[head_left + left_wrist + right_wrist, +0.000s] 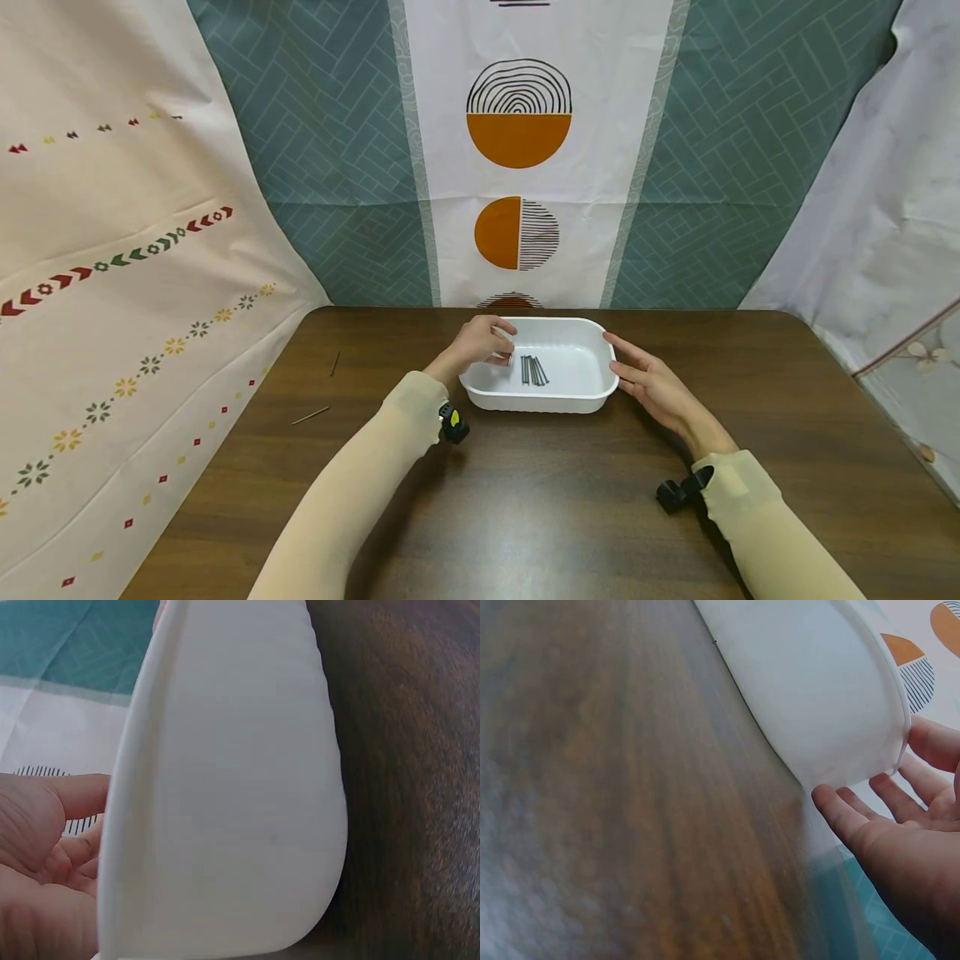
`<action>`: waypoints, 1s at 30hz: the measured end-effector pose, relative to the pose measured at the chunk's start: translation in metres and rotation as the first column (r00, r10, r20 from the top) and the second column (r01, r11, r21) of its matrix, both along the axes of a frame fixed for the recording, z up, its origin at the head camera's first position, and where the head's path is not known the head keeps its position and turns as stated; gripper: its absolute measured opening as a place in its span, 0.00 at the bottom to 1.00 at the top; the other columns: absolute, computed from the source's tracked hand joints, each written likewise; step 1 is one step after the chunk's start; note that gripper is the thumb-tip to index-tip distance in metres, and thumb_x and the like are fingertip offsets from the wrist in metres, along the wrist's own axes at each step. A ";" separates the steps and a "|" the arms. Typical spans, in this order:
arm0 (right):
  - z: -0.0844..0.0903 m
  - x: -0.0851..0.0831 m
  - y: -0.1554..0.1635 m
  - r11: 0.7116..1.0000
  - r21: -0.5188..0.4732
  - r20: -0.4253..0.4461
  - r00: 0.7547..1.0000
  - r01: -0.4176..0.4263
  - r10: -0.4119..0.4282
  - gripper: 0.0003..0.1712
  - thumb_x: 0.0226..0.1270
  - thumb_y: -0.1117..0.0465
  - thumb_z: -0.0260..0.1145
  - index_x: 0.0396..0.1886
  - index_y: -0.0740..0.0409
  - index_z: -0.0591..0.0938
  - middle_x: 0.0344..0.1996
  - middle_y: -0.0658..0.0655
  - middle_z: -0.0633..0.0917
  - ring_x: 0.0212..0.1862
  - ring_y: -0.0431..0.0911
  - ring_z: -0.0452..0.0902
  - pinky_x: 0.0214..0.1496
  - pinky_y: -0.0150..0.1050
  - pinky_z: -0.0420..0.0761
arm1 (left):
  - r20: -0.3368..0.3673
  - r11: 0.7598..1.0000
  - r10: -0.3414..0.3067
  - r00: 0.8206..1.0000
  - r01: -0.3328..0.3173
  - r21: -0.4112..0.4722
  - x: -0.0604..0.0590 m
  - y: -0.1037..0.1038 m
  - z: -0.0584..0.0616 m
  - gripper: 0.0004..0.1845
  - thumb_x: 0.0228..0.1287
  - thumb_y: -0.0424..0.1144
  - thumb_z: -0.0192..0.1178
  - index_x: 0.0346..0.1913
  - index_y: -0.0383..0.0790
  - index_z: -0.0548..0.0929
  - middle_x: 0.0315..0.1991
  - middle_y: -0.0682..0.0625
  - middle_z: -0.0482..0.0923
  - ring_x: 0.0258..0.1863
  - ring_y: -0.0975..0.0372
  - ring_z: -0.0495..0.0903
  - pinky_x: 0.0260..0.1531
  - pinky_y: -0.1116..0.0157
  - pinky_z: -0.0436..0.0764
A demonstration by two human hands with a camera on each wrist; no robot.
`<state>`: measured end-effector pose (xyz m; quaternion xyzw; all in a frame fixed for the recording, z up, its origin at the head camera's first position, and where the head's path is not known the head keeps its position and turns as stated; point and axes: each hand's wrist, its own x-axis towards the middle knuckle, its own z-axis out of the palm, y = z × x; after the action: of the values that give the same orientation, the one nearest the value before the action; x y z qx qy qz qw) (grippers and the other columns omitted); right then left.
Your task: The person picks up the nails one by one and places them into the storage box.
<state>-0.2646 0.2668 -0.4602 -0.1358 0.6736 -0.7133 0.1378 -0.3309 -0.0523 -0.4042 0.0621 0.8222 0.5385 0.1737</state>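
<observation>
A white plastic tray (542, 403) stands on the dark wooden table (555, 508), and several grey nails (533, 370) lie side by side on its floor. My left hand (486, 340) hovers over the tray's left rim with its fingers loosely curled above the inside; I see nothing in it. In the left wrist view, the left hand (45, 855) shows a bare palm beside the tray's outer wall (225, 787). My right hand (648, 379) lies flat beside the tray's right wall. In the right wrist view, the right hand's (900, 832) straight fingers are against or very near the tray (817, 690).
Two loose nails lie on the table to the left, one (335, 362) farther back and one (310, 415) nearer. Patterned cloth hangs behind the table and along both sides. Bare table stretches in front of the tray.
</observation>
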 end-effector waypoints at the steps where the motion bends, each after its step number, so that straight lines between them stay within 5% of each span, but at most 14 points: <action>1: 0.000 0.000 0.000 1.000 0.000 -0.001 1.000 0.000 0.000 0.38 0.84 0.61 0.56 0.85 0.58 0.52 0.84 0.60 0.46 0.76 0.49 0.59 0.65 0.29 0.74 | 0.001 1.000 -0.002 1.000 0.002 -0.004 0.000 0.001 -0.001 0.20 0.68 0.25 0.65 0.62 0.27 0.81 0.38 0.40 0.85 0.31 0.59 0.86 0.45 0.54 0.87; 22: -0.001 -0.002 0.001 1.000 0.005 -0.003 1.000 -0.003 0.003 0.37 0.84 0.61 0.55 0.85 0.57 0.53 0.84 0.59 0.46 0.77 0.49 0.58 0.66 0.30 0.73 | -0.024 0.996 0.043 0.999 -0.044 -0.080 0.004 0.017 -0.017 0.14 0.65 0.22 0.65 0.53 0.26 0.84 0.28 0.44 0.82 0.23 0.61 0.81 0.26 0.69 0.83; 30: -0.001 -0.002 0.001 1.000 0.006 -0.002 1.000 -0.001 0.001 0.37 0.84 0.61 0.55 0.85 0.57 0.53 0.84 0.60 0.46 0.75 0.46 0.60 0.66 0.29 0.74 | -0.023 0.992 0.065 0.998 -0.068 -0.109 0.007 0.022 -0.027 0.12 0.62 0.22 0.63 0.48 0.27 0.84 0.24 0.45 0.80 0.22 0.63 0.80 0.28 0.66 0.86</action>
<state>-0.2664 0.2678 -0.4615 -0.1362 0.6758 -0.7111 0.1379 -0.3241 -0.0304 -0.4311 0.0301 0.8539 0.4972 0.1510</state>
